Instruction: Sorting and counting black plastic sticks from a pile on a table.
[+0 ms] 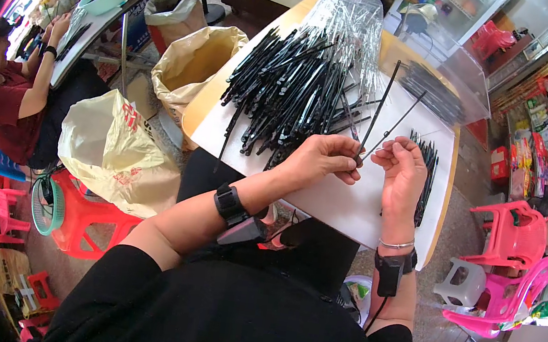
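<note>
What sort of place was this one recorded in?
Probably a small shop doubling as a workspace: colourful packets are displayed at right, a glass-doored cabinet stands behind, and a table holds a pile of thin black sticks.

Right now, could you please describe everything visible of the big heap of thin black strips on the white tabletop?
The heap of thin, glossy black strips, apparently plastic, lies loose on the white tabletop. Its strips overlap, most pointing roughly toward the person, ends uneven. A clear, crinkled plastic bag covers its far end. The left hand is by its near edge; contact is unclear.
</note>
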A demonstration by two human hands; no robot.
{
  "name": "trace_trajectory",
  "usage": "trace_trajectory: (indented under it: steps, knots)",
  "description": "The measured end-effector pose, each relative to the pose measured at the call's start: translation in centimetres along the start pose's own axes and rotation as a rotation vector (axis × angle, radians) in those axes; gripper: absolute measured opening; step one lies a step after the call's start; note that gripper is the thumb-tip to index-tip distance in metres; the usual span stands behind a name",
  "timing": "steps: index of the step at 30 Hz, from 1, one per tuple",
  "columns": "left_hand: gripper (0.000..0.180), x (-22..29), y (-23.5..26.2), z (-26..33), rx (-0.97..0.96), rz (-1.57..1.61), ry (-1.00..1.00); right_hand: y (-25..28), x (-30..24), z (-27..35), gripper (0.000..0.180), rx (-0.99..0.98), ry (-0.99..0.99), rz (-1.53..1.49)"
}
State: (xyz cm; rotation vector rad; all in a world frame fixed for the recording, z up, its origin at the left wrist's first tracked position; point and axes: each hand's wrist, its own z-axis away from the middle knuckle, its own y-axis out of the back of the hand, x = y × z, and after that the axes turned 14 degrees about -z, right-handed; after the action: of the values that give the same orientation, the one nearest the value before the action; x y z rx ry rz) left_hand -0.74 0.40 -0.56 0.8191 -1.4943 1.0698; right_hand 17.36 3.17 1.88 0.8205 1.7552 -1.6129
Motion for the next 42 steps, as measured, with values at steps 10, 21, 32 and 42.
trace_trajectory:
  steps: [10, 21, 32, 42]
  knots:
    - [0.018, 0.4, -0.1, 0.0, -0.028, -0.001, 0.043, 0.3, 0.6, -0.3, 0.012, -0.015, -0.038, -0.003]
    - [0.023, 0.9, -0.1, 0.2, -0.041, 0.077, 0.083, 0.8, 0.6, -0.4, 0.013, -0.065, -0.121, -0.154]
    - [0.029, 0.9, 0.1, 0.2, -0.056, 0.136, 0.099, 0.9, 0.3, -0.4, 0.011, -0.063, -0.116, -0.18]
    - [0.031, 0.6, 0.0, 0.2, -0.061, 0.091, 0.096, 1.0, 0.6, -0.2, 0.014, -0.087, -0.164, -0.169]
